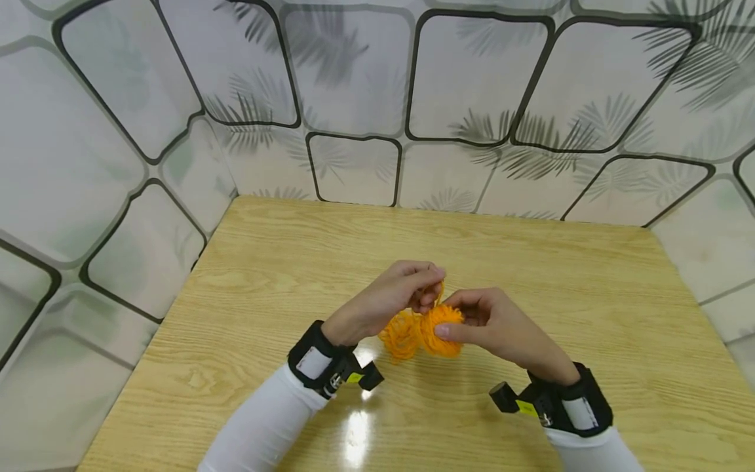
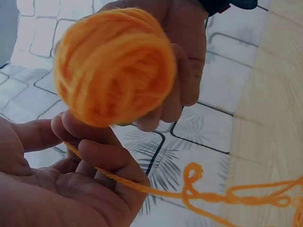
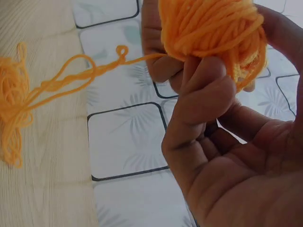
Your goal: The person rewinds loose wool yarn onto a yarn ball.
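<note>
My right hand grips a ball of orange yarn, thumb on its near side and fingers behind. To its left, my left hand pinches a strand of the yarn between thumb and fingertips. The left wrist view shows that strand crossing the left fingers and running into a twisted, looped stretch. A loose tangle of orange yarn lies on the table, joined to the looped stretch. In the head view the tangle sits just left of the ball, beneath the left hand.
The wooden table spreads out around both hands. Behind it and to the sides rise walls covered in a stone-and-leaf pattern. Each wrist wears a black strap with a small camera, and the sleeves are white.
</note>
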The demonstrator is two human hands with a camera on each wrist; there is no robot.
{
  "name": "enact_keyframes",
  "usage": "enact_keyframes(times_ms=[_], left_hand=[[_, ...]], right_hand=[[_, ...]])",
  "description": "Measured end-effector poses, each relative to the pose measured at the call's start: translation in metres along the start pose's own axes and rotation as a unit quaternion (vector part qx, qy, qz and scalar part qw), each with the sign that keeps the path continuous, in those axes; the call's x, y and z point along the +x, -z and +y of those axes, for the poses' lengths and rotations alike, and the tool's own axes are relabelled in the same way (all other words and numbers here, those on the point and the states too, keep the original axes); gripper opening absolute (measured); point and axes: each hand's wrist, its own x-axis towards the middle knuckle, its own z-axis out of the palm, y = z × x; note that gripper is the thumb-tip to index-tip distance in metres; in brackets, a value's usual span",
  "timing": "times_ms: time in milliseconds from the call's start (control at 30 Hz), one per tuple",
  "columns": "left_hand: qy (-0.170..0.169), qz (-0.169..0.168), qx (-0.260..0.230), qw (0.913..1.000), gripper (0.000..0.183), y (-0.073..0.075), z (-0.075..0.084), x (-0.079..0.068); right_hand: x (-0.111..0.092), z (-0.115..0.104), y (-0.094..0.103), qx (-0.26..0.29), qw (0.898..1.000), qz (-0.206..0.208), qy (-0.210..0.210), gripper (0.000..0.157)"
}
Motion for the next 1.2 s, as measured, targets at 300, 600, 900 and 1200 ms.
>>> enact_keyframes(times_ms=[300, 600, 900, 1200], left_hand=[[-0.046, -0.020, 0.096, 0.9941, 0.035, -0.008, 0.010, -0.009], [-0.082, -0.030, 0.144, 0.9858, 0.032, -0.021, 0.006, -0.017], [-0.067, -0.042, 0.095, 0.9923, 0.039, -0.029, -0.008, -0.019], [-0.047, -0.024, 0.066, 0.9964, 0.040, -0.027, -0.018, -0.018]], right_hand=[[0.004, 0.010, -0.003, -0.081, 0.989, 0.121, -0.036, 0.037], [0.009, 0.024, 0.007, 0.024, 0.975, 0.220, -0.031, 0.043], [0.011, 0.023, 0.019, 0.219, 0.951, 0.217, 0.028, 0.044], [0.009, 0.014, 0.034, 0.386, 0.901, 0.158, 0.120, 0.037]])
